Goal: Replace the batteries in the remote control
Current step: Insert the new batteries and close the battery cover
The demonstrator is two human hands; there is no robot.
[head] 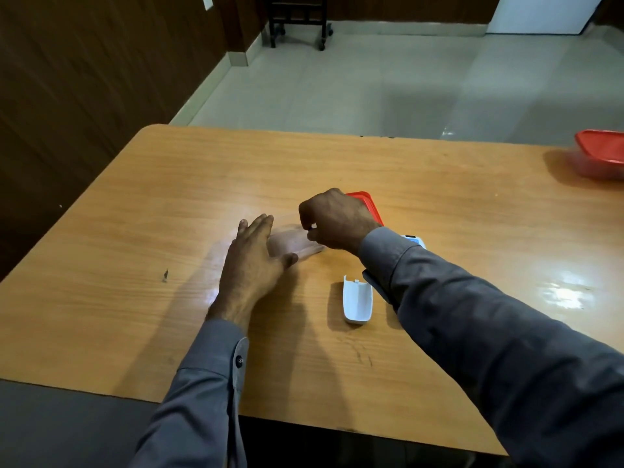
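A clear plastic container (294, 243) sits blurred on the wooden table (135, 251) between my hands. My left hand (251, 265) lies flat with fingers spread, its thumb against the container's near side. My right hand (336, 221) hovers over the container's right edge with fingertips pinched; whether something small is in them is not visible. A white battery cover (357, 302) lies inside-up near my right forearm. The white remote control (414, 240) shows only a corner behind my right wrist. A red lid (369, 205) lies behind my right hand.
A second red-lidded container (599, 153) stands at the table's far right edge. A dark strip (376, 286) pokes out beneath my right sleeve. Tiled floor lies beyond the table, with a wheeled dark stand (299, 18) at the back.
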